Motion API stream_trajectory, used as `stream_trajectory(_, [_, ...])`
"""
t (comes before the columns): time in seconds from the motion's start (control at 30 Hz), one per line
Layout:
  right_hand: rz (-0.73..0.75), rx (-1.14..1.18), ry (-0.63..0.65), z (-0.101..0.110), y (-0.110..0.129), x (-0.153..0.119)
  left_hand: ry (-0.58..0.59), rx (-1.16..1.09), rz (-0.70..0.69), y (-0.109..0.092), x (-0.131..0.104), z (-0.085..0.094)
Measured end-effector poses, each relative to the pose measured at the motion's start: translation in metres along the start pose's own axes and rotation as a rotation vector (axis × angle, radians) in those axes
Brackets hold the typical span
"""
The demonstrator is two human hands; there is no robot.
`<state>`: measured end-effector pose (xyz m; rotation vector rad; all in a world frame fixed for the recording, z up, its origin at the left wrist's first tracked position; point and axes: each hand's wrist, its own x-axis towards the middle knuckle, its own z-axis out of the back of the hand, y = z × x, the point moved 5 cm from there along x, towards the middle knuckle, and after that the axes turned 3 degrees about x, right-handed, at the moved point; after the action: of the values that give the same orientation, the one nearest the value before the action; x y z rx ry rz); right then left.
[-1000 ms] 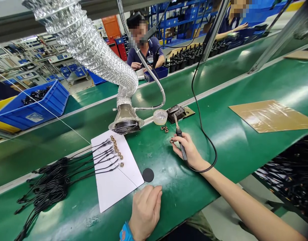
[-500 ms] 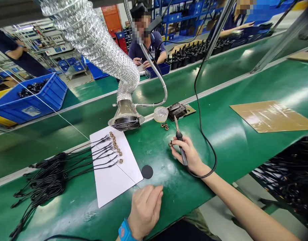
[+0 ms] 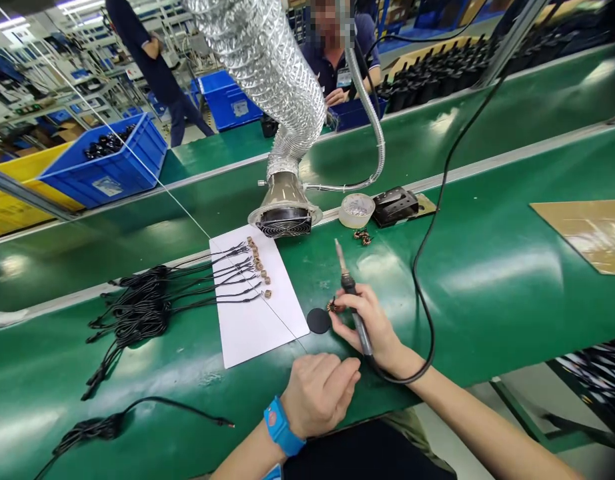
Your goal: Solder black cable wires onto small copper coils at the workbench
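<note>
My right hand point(image 3: 375, 327) is closed around a soldering iron point(image 3: 356, 307), whose tip points up and away from me. Between its thumb and fingertip it also pinches a small copper-wound ring coil point(image 3: 331, 305), just right of a black round disc point(image 3: 318, 321). My left hand point(image 3: 320, 393), wearing a blue wristband point(image 3: 283, 427), is curled closed near the bench's front edge. A thin solder wire point(image 3: 187, 212) runs down from the upper left to its fingers. Black cables point(image 3: 137, 303) lie with their stripped ends and small copper-coloured rings point(image 3: 267, 293) on a white sheet point(image 3: 247, 340).
A fume extractor hood point(image 3: 285, 207) hangs over the sheet. Behind are a round tub point(image 3: 356, 211), loose coils point(image 3: 362, 237) and a black metal stand point(image 3: 395, 205). One cable point(image 3: 92, 433) lies front left, cardboard point(image 3: 587, 230) at right. A co-worker point(image 3: 337, 73) sits opposite.
My right hand has moved left and toward me with the iron and coil, close to the disc and my left hand. The view has shifted, showing another cable at front left.
</note>
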<state>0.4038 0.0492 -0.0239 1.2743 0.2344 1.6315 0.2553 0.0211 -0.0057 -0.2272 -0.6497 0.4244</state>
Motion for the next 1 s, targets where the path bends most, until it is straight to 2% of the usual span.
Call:
stream_trajectory(0.1, [-0.041, 0.054, 0.157, -0.020, 0.002, -0.005, -0.019, 0.001, 0.002, 0.000, -0.002, 0.000])
stream_trajectory(0.17, [-0.086, 0.068, 0.243, -0.026, 0.000, -0.007, -0.032, -0.019, 0.012, -0.001, -0.003, 0.002])
stream_trajectory(0.27, [-0.115, 0.070, 0.262, -0.025, -0.002, -0.009, -0.053, -0.114, 0.091, 0.002, -0.001, 0.007])
stream_trajectory(0.33, [-0.115, 0.067, 0.246, -0.023, -0.002, -0.010, -0.063, -0.213, 0.246, 0.014, 0.003, 0.012])
stream_trajectory(0.47, [-0.120, 0.050, 0.227, -0.023, -0.001, -0.012, -0.006, -0.335, 0.701, 0.056, 0.006, 0.015])
stream_trajectory(0.57, [-0.138, 0.044, 0.188, -0.022, -0.001, -0.014, 0.038, -0.343, 0.863, 0.081, 0.011, 0.011])
stream_trajectory(0.67, [-0.135, 0.061, 0.173, -0.022, -0.001, -0.014, 0.108, -0.336, 0.892, 0.092, 0.021, 0.000])
stream_trajectory(0.83, [-0.137, 0.088, 0.178, -0.023, -0.002, -0.013, 0.142, -0.309, 0.843, 0.093, 0.036, -0.010])
stream_trajectory(1.0, [-0.153, 0.099, 0.183, -0.024, -0.005, -0.014, 0.133, -0.452, 0.865, 0.096, 0.029, -0.009])
